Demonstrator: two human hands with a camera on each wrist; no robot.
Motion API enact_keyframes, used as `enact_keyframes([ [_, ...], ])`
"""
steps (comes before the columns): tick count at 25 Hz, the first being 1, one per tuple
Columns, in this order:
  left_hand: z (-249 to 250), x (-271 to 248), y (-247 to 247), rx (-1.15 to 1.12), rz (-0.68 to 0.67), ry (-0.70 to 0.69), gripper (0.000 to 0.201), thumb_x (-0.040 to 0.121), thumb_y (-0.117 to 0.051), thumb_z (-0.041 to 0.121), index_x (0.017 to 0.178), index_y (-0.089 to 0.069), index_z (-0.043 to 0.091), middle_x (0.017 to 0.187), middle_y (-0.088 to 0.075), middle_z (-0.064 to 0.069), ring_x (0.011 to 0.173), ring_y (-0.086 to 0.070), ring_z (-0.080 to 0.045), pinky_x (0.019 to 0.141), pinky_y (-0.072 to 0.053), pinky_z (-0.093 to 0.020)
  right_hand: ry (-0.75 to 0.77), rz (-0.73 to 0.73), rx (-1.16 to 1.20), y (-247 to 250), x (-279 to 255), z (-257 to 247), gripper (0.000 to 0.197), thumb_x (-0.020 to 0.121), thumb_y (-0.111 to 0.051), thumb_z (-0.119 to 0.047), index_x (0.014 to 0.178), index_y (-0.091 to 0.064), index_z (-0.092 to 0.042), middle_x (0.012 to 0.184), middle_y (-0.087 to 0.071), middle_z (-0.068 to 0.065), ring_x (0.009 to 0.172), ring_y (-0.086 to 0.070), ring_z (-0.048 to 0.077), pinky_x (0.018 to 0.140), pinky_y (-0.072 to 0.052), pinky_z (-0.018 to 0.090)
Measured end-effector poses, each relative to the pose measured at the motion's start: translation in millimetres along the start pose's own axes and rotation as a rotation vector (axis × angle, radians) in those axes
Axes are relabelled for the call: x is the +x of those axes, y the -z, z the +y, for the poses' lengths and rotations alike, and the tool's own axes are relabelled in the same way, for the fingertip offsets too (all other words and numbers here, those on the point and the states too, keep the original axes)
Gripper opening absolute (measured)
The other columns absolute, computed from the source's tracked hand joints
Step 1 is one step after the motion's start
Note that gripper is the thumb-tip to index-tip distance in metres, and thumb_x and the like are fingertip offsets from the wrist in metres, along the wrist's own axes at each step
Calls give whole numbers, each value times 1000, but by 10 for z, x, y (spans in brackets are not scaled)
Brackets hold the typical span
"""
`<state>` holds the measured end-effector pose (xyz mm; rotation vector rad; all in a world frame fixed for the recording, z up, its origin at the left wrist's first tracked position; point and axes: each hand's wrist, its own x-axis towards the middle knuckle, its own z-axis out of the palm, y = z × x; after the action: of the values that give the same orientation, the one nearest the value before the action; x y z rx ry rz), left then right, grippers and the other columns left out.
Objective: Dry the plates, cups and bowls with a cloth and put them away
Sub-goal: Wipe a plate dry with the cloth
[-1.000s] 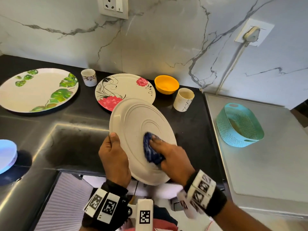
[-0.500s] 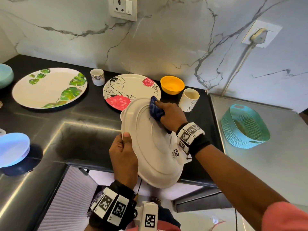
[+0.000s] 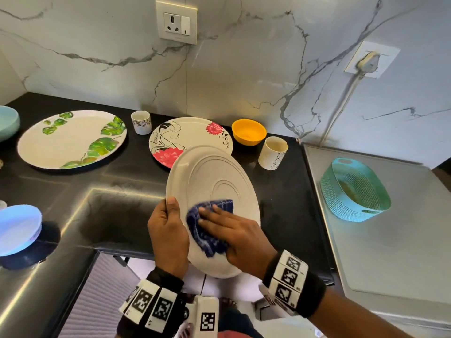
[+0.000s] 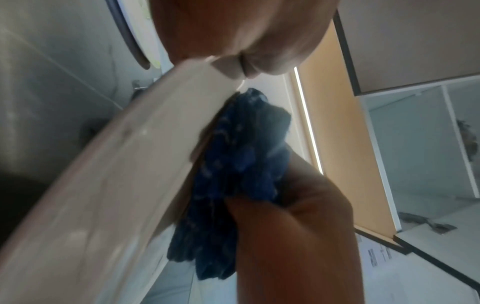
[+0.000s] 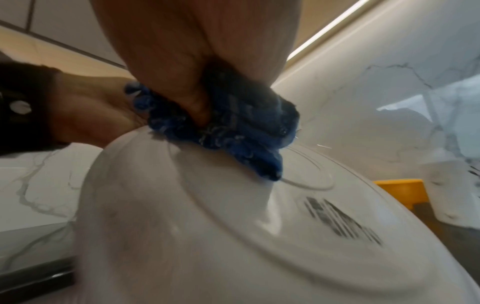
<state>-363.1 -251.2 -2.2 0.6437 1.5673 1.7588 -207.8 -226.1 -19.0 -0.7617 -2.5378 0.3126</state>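
I hold a white plate (image 3: 219, 176) tilted on edge above the counter's front, with its ringed underside facing me. My left hand (image 3: 168, 230) grips its left rim, thumb on the underside. My right hand (image 3: 234, 232) presses a bunched blue cloth (image 3: 210, 240) against the lower left of the underside, close to my left thumb. In the left wrist view the plate's rim (image 4: 103, 185) runs diagonally with the cloth (image 4: 233, 164) behind it. The right wrist view shows the cloth (image 5: 233, 131) held between thumb and fingers on the plate (image 5: 233, 236).
On the black counter behind lie a leaf-print plate (image 3: 70, 140), a small cup (image 3: 141, 123), a red-flower plate (image 3: 185, 135), an orange bowl (image 3: 249, 131) and a white cup (image 3: 273, 153). A teal basket (image 3: 353, 189) sits on the steel surface at right. A pale bowl (image 3: 17, 230) stands front left beside the sink (image 3: 117, 215).
My right hand has slid the cloth from the plate's far top edge down to its lower left part. My left hand keeps its grip on the rim.
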Motion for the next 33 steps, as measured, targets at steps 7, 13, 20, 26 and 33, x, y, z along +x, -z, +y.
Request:
enact_keyframes([
  [7, 109, -100, -55, 111, -89, -219, 32, 102, -43, 26, 79, -56, 9, 66, -55, -1, 54, -49, -1, 51, -40, -11, -594, -2, -70, 487, 903, 330, 63, 80, -59, -10, 141, -46, -17, 131, -59, 13, 108, -60, 37, 90, -50, 39],
  [13, 136, -100, -93, 107, -59, -276, 32, 102, -43, 23, 73, -55, 15, 63, -53, 2, 54, -48, -1, 52, -38, -9, -853, -242, -64, 397, 452, 754, 31, 79, -53, -6, 109, -57, -10, 105, -65, 15, 95, -62, 37, 81, -50, 37],
  [20, 99, -3, -92, 18, -39, -207, 33, 104, -44, 21, 74, -58, 15, 69, -57, -1, 55, -51, 3, 52, -44, -9, -880, -235, 39, 98, -342, 231, 38, 77, -52, -7, 114, -57, -14, 109, -69, 9, 98, -65, 33, 87, -53, 37],
  [26, 89, 53, -55, 25, -12, -183, 31, 104, -44, 22, 77, -59, 18, 73, -58, 2, 54, -53, 7, 52, -42, -6, -700, -146, 146, 46, -390, -523, 47, 86, -52, -18, 132, -52, -15, 130, -61, 4, 115, -59, 24, 104, -45, 33],
  [33, 1, 27, 28, -12, 0, -124, 27, 104, -44, 23, 85, -62, 20, 78, -62, 5, 61, -58, 4, 57, -48, -10, -1025, -224, -28, 158, -227, 305, 49, 77, -52, -11, 125, -58, -18, 115, -66, 13, 102, -61, 37, 87, -48, 35],
])
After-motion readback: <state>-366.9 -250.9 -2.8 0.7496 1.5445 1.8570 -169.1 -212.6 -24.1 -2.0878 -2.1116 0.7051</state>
